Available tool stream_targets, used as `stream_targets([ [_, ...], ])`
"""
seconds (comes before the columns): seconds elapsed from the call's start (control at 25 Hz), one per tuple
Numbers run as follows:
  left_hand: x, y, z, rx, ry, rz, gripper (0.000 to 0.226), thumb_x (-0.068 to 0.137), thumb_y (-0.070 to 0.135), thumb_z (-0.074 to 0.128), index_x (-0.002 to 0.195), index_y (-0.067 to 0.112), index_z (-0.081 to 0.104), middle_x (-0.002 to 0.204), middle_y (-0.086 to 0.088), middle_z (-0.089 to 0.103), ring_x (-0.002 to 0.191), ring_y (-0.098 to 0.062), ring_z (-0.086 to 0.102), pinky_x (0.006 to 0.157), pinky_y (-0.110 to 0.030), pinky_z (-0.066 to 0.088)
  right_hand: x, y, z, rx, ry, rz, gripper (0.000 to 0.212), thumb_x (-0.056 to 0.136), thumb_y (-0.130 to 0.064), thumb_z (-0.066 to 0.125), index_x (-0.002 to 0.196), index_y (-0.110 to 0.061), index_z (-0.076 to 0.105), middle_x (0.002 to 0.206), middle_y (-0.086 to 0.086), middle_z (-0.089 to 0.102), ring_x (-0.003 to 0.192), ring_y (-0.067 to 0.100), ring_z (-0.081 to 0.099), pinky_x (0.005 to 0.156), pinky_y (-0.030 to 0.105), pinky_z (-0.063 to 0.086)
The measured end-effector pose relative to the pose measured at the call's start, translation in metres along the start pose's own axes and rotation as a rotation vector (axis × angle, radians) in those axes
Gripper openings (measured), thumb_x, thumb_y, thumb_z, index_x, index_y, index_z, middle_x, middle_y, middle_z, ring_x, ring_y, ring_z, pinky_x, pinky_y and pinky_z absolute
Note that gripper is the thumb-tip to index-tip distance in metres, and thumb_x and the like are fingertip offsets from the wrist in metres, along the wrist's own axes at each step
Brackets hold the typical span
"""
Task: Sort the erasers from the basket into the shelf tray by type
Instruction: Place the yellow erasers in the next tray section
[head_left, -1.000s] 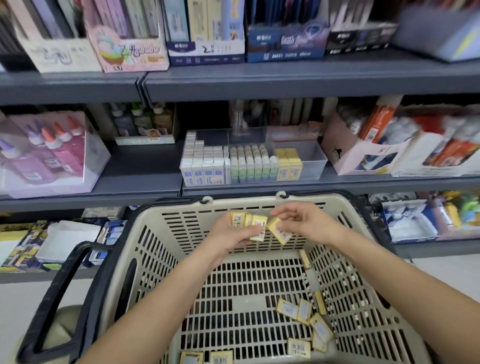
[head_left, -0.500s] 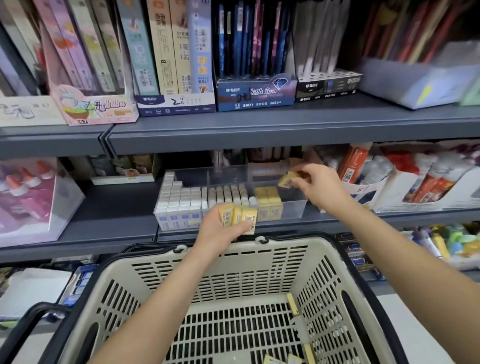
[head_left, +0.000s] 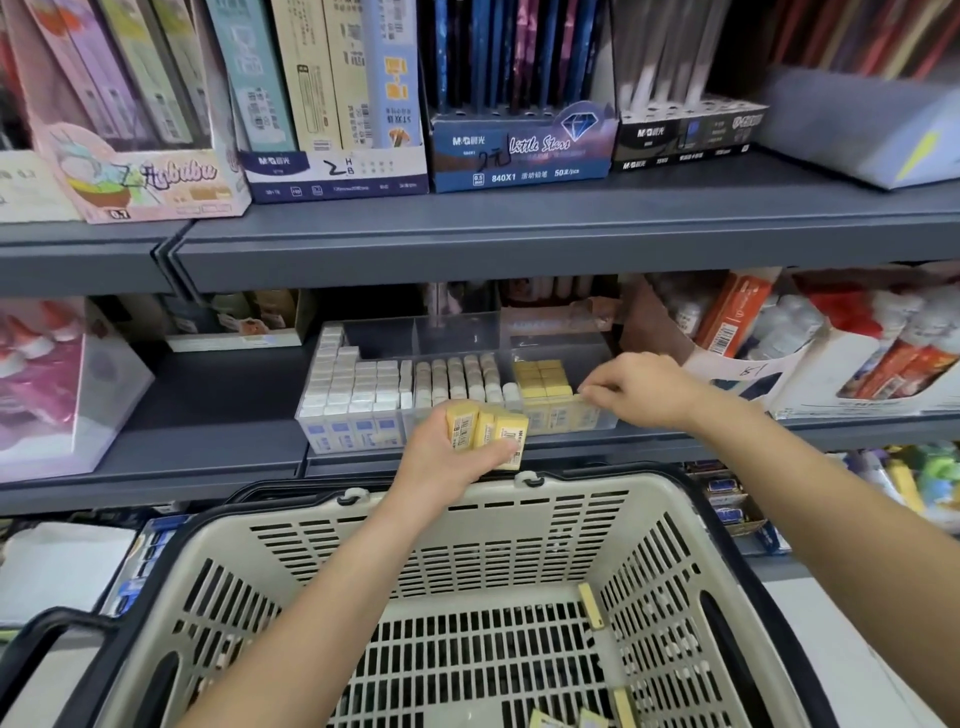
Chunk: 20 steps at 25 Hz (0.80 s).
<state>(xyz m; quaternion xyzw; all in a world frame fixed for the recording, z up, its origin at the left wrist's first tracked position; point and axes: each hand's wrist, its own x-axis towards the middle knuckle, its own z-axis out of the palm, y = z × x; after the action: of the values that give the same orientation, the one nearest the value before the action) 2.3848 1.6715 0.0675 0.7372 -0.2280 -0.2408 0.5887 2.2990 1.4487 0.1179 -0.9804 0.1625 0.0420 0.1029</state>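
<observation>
My left hand (head_left: 441, 465) grips three yellow erasers (head_left: 488, 428) just above the far rim of the beige basket (head_left: 571, 501). My right hand (head_left: 641, 387) reaches into the right compartment of the clear shelf tray (head_left: 457, 332). Its curled fingertips pinch a yellow eraser (head_left: 586, 410) at the front right of the yellow rows (head_left: 540, 376). White erasers (head_left: 353, 389) fill the tray's left compartment and pale rounded ones (head_left: 457, 376) the middle. More yellow erasers lie in the basket (head_left: 592, 608), at its right wall and near the bottom edge.
The tray stands on a grey shelf (head_left: 218, 405) between a pink glue display (head_left: 62, 395) and a cardboard box of glue bottles (head_left: 810, 364). Pencil boxes (head_left: 332, 104) line the shelf above. The basket's black handle (head_left: 47, 644) sits at lower left.
My right hand carried a yellow eraser from the basket up to the tray and lowered it into the yellow compartment. My left hand rose with its erasers to the basket's far rim.
</observation>
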Motion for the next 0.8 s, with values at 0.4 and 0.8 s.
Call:
stream_targets([
  [0.4, 0.011, 0.009, 0.022, -0.178, -0.067, -0.018, 0.041, 0.067, 0.018, 0.082, 0.097, 0.026, 0.055, 0.095, -0.002, 0.069, 0.088, -0.015, 0.068, 0.073, -0.027, 0.057, -0.031, -0.036, 0.009, 0.614, 0.182, -0.134, 0.016, 0.086, -0.03, 0.061, 0.1, -0.024, 0.068, 0.088, -0.014, 0.066, 0.081, 0.004, 0.063, 0.077, 0.024, 0.05],
  [0.8, 0.02, 0.005, 0.018, -0.47, -0.087, -0.048, 0.022, 0.08, 0.013, 0.069, 0.099, 0.018, 0.058, 0.089, 0.0, 0.072, 0.083, -0.013, 0.07, 0.064, -0.022, 0.054, -0.023, -0.013, -0.008, 0.873, 0.187, 0.032, 0.008, 0.083, -0.009, 0.065, 0.082, -0.017, 0.064, 0.071, -0.005, 0.07, 0.061, -0.001, 0.066, 0.054, 0.012, 0.048],
])
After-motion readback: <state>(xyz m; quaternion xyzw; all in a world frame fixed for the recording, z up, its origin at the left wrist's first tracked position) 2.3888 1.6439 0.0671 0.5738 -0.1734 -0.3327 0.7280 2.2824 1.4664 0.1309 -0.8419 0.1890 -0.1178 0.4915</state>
